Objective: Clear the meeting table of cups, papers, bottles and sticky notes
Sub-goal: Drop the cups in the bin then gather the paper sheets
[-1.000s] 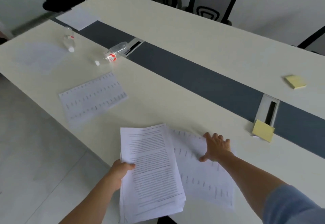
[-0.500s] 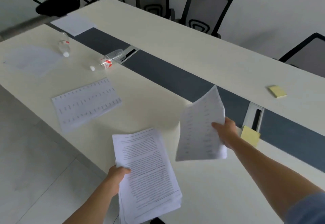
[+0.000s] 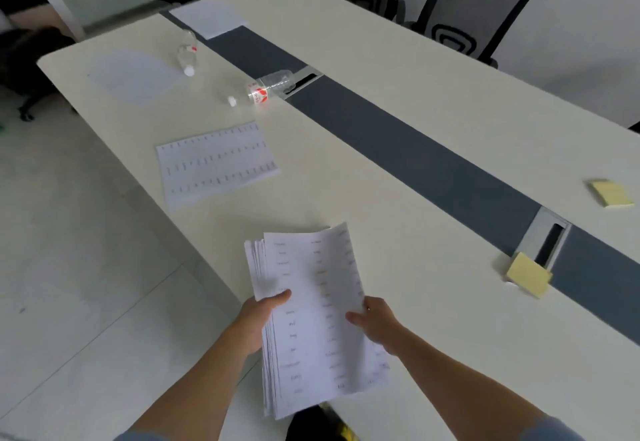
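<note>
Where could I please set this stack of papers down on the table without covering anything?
The widest bare patch is the cream surface ahead of the stack, between the printed sheet and the nearer sticky pad. The far side beyond the grey strip is bare too, up to the other sticky pad. The far left end is crowded: two bottles and sheets.

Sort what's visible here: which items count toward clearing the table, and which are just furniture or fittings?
To clear:
white paper stack in both hands
printed table sheet
two blank white sheets
two clear plastic bottles
two yellow sticky-note pads

Not part of it:
black mesh chairs
metal cable slots
</note>
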